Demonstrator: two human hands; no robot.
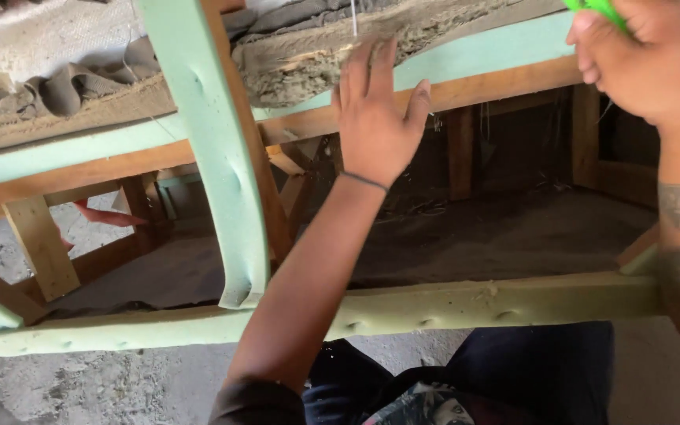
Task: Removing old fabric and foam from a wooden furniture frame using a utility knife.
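Observation:
A wooden furniture frame (112, 169) padded with pale green foam strips (214, 149) fills the view. My left hand (375, 110) is flat and open, pressing against the foam-covered rail and the rough grey-brown padding (301, 67) above it. A dark band circles that wrist. My right hand (655, 59) sits at the top right, fingers closed around a bright green tool (596, 9), most of which is cut off by the frame edge. A thin white thread (353, 17) hangs just above my left fingers.
A long foam-covered rail (466, 303) crosses the foreground above my dark trousers (529, 370). Burlap and grey cloth (57, 86) bunch at the upper left. Wooden braces (41, 244) stand at the left over a rough concrete floor (96, 386).

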